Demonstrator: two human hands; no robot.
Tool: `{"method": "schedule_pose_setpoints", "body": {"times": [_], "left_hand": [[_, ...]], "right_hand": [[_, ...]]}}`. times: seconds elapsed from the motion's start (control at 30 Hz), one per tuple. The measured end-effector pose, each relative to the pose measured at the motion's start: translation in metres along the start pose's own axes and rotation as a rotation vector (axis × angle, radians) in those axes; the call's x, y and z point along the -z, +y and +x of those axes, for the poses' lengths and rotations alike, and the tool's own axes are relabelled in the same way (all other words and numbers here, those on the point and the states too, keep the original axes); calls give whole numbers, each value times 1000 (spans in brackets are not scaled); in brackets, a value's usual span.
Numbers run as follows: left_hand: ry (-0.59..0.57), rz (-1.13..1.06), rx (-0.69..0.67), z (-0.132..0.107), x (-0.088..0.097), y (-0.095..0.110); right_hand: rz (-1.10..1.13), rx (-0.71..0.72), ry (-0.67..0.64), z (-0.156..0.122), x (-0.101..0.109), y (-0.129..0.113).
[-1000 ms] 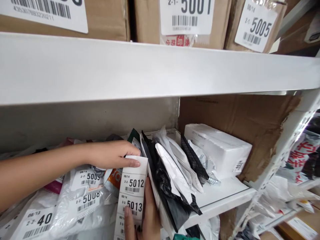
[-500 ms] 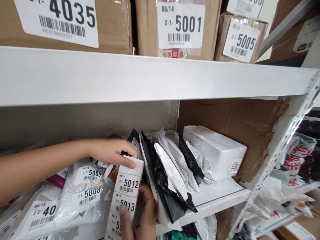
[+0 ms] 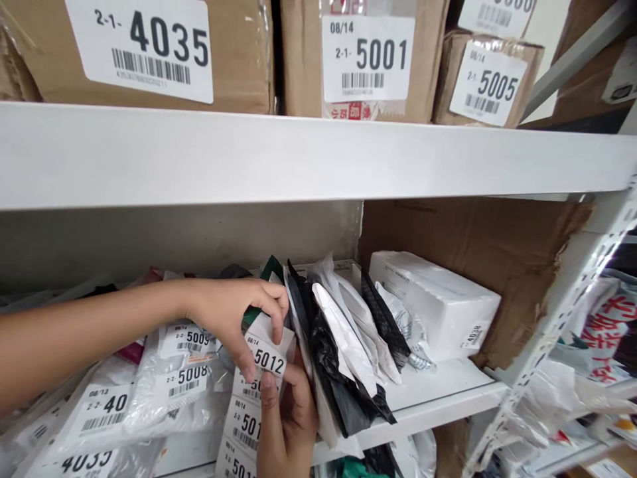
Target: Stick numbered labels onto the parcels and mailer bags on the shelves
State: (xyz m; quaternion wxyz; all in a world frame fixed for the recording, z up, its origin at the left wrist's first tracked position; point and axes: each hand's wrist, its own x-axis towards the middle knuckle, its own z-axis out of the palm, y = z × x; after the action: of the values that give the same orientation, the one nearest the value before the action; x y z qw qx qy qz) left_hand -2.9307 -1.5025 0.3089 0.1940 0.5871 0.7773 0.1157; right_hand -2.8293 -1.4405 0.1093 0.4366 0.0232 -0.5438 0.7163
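Note:
My left hand (image 3: 243, 318) reaches in from the left, its thumb and index finger at opposite edges of the white 5012 barcode label (image 3: 269, 358). That label is tilted against the rest of the strip. Below it hangs the label strip (image 3: 241, 425), printed with more numbers, pinched in my right hand (image 3: 288, 418) with the thumb on its front. Left of the strip lie plastic-wrapped parcels (image 3: 174, 405) labelled 5008 and 5009. Close by on the right, black and white mailer bags (image 3: 343, 345) lean upright in a row.
A white shelf beam (image 3: 318, 156) crosses above my hands, with labelled cardboard boxes (image 3: 363, 60) over it. At right on the lower shelf stands a white box (image 3: 432, 302) against brown cardboard (image 3: 497, 265). A perforated upright post (image 3: 552, 338) separates further bagged parcels (image 3: 592, 338).
My left thumb and fingers have shifted down to the sides of the 5012 label, which now tilts. My right thumb has moved up the strip, close under that label. The view has shifted slightly.

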Motion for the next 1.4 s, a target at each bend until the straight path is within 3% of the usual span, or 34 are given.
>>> {"method": "schedule_pose_setpoints", "body": {"times": [0.13, 0.23, 0.4, 0.6, 0.77, 0.93, 1.03, 1.2, 1.4], "left_hand": [[22, -33, -50, 1, 1, -6], [-41, -77, -71, 1, 3, -10], [-108, -93, 24, -1, 7, -8], [-42, -105, 39, -2, 5, -5], [45, -49, 44, 1, 3, -3], [20, -96, 60, 0, 6, -2], [12, -16, 105, 1, 8, 0], [33, 266, 159, 11, 7, 8], [34, 353, 187, 19, 6, 5]], "right_hand": [[51, 32, -20, 2, 0, 3], [71, 36, -14, 3, 1, 3], [264, -100, 48, 3, -6, -2], [330, -305, 17, 5, -12, -11], [341, -305, 62, 8, -19, -11], [389, -320, 120, 13, -29, -10], [514, -385, 73, 18, -30, -12], [575, -489, -127, 25, -21, -9], [549, -600, -114, 25, -23, -12]]}}
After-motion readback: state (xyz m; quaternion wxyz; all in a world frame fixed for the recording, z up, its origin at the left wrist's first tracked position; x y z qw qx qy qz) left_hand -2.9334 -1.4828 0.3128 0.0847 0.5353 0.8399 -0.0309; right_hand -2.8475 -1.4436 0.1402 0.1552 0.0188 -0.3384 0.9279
